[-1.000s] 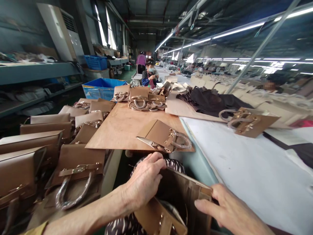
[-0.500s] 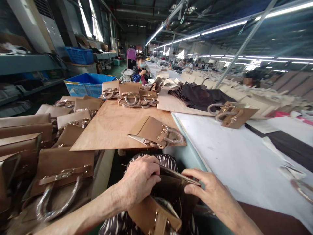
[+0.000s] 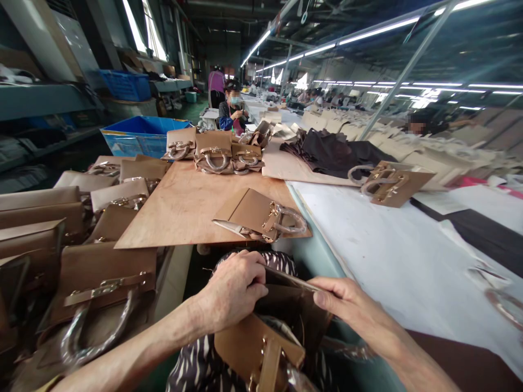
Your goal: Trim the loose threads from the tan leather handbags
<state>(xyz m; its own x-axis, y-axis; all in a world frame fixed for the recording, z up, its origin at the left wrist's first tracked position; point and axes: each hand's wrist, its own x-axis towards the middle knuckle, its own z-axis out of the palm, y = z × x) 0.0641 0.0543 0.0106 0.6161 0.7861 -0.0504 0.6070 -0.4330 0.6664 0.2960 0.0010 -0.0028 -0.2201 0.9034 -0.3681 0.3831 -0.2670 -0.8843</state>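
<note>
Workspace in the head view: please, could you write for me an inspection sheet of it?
Surface: brown board, one bag lying at its near edge; white table to the right.
Job's things: open brown bag, held over the lap.
Clutter: many bags crowded at left; dark material heap ahead.
Hands: left hand and right hand both grip the open brown bag's edge.
Cables: thin cord hanging overhead.
Surroundings: blue bin, masked co-worker ahead, strip light overhead.

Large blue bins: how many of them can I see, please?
2. The nearer bin is left of the row of handbags on the brown board; the farther bin is beyond it. Others may be hidden.
</note>
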